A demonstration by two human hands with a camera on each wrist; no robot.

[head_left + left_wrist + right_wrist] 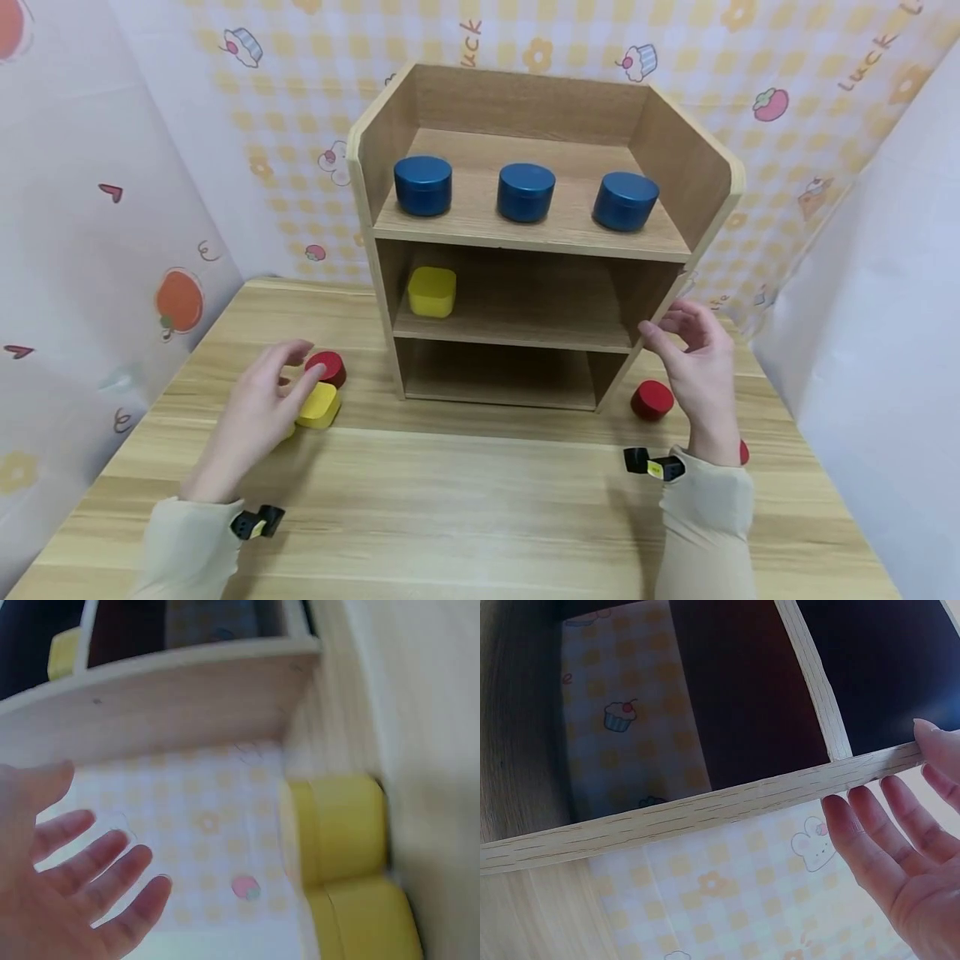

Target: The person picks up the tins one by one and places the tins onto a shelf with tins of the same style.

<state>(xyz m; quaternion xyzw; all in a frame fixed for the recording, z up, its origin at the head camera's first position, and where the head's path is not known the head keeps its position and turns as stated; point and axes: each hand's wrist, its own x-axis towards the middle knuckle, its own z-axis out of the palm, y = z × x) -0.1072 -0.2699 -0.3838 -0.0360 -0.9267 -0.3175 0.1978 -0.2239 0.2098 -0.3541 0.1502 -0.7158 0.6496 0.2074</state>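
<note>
My left hand [260,406] hovers over the small tins at the left of the table, thumb and fingers apart with nothing between them. Below it are a red round tin [330,370] and a yellow tin [319,407] with rounded corners; the left wrist view shows a second yellow tin [374,919] next to the first. At the other side, my right hand [696,350] holds the side panel of a wooden shelf [810,780], thumb at its front edge and fingertips along its outer face.
Three blue round tins [526,192] stand in a row on the top shelf. A yellow tin [432,292] sits at the left of the middle shelf. On the table at right lies a red tin [652,400]; another red tin [744,452] is mostly behind my right wrist. Patterned cloth [300,125] hangs behind.
</note>
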